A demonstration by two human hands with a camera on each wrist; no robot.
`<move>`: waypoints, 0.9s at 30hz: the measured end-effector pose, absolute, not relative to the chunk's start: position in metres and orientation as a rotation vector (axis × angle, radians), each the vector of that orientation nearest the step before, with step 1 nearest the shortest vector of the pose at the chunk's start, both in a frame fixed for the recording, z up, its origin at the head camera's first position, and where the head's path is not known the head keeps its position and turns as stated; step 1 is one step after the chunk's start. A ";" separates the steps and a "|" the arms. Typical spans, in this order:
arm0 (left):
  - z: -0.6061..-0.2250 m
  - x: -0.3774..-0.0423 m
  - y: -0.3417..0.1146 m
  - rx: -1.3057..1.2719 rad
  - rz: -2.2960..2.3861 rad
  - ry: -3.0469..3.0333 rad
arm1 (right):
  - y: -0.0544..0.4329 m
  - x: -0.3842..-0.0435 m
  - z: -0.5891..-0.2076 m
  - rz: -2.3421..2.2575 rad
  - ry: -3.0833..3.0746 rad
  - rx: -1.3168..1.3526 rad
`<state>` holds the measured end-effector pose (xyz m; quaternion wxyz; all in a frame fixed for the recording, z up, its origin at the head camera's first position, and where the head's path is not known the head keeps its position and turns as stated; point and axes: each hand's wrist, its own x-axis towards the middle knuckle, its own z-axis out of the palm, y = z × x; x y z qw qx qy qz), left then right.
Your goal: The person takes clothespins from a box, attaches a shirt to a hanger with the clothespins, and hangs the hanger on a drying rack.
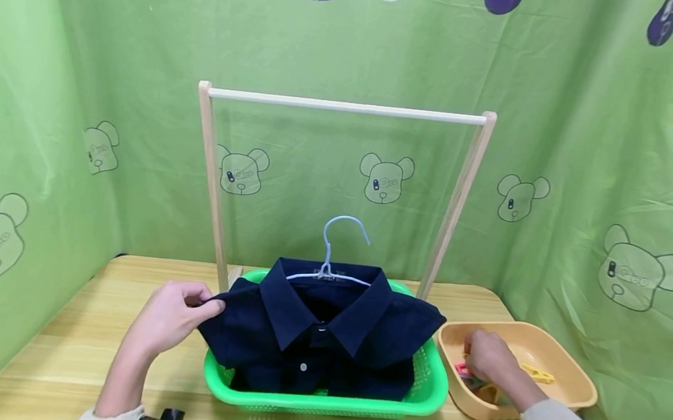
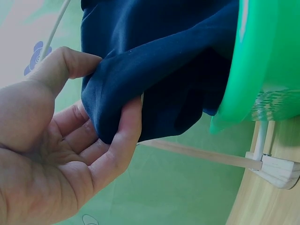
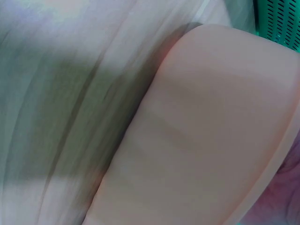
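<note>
A navy collared shirt [image 1: 245, 336] with a white button lies in a green basket [image 1: 269, 401], a pale blue hanger [image 1: 328, 246] inside its collar. My left hand [image 1: 168, 319] pinches the end of the shirt's left-side sleeve. In the left wrist view, the thumb lies on top of the dark cloth and the fingers are below it. My right hand [image 1: 489, 356] reaches down into an orange basin [image 1: 575, 388], among small coloured clothespins such as a yellow one [image 1: 536, 373]. Its fingertips are hidden, and I cannot tell whether they hold a clothespin.
A wooden rack with a white top bar [image 1: 346, 107] stands behind the basket, its posts rising on either side. The basin sits right beside the basket on the wood-grain table [image 1: 55, 352]. Green printed cloth [image 1: 327, 53] encloses the back and sides.
</note>
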<state>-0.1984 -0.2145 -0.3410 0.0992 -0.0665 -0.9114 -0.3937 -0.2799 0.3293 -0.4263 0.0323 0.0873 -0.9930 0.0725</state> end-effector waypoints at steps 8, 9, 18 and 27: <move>-0.342 -0.199 -0.216 -0.194 -1.168 -2.697 | 0.329 -0.282 -0.424 0.215 -3.080 0.257; -0.342 -0.199 -0.216 -0.195 -1.167 -2.697 | 0.329 -0.282 -0.424 0.218 -3.081 0.254; -0.342 -0.199 -0.216 -0.201 -1.174 -2.697 | 0.331 -0.284 -0.416 0.325 -3.084 0.151; -0.342 -0.198 -0.216 -0.200 -1.180 -2.698 | 0.332 -0.284 -0.400 0.402 -3.018 0.116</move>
